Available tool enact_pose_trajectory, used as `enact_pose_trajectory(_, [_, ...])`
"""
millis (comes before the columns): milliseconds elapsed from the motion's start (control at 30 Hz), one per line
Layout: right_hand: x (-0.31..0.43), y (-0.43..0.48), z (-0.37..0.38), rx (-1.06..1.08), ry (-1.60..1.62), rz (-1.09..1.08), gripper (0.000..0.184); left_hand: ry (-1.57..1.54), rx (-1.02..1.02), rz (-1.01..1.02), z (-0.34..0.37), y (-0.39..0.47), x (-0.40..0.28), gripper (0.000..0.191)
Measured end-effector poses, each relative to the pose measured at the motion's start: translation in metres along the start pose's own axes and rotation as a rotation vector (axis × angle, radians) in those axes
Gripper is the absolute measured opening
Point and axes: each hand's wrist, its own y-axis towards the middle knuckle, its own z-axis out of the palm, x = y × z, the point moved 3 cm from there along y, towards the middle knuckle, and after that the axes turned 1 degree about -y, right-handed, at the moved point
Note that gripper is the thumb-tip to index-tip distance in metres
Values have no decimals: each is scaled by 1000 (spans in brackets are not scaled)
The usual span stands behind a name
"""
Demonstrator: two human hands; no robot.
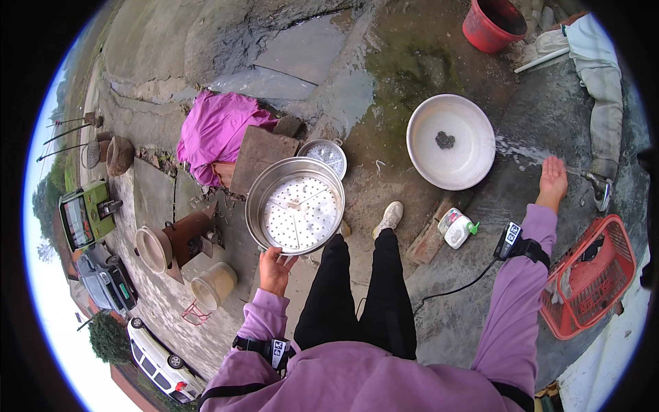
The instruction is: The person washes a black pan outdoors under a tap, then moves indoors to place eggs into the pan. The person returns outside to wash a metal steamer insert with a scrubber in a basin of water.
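My left hand (274,272) grips the near rim of a round metal steamer tray (298,211) with a perforated bottom, held tilted in front of my legs. A smaller perforated metal steamer tray (325,154) is just beyond it, partly covered by it. On my right side, my right hand (554,179) is stretched out palm up, fingers extended and holding nothing. Water (522,150) streams from a metal tap (598,186) past this hand and splashes toward a wide white basin (471,149). A dark scouring pad or similar clump (445,140) lies on the basin's bottom.
A white bottle with a green pump (457,229) stands by a brick (430,234). At the right is a red plastic basket (589,278); a red bucket (491,31) stands farther off. Pink cloth (221,129) drapes something beside a board (267,157). Left are a rusty stove (190,234) and a pail (215,286).
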Motion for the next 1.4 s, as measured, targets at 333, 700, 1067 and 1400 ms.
enact_pose_trajectory(333, [-66,-72,-40,-59,-238,239,41,-158,-105,-71,-22,25,1,21])
enact_pose_trajectory(700, [-118,-146,-122,156,-942,134,44,-290,-122,-76,-19,42,-7,26])
enact_pose_trajectory(1067, [-115,-184,-193,364,-1204,206,35,-244,-23,-165,53,52,6,31])
enact_pose_trajectory(1400, [-126,-197,-231,455,-1304,215,35,-97,187,-120,167,56,-46,30])
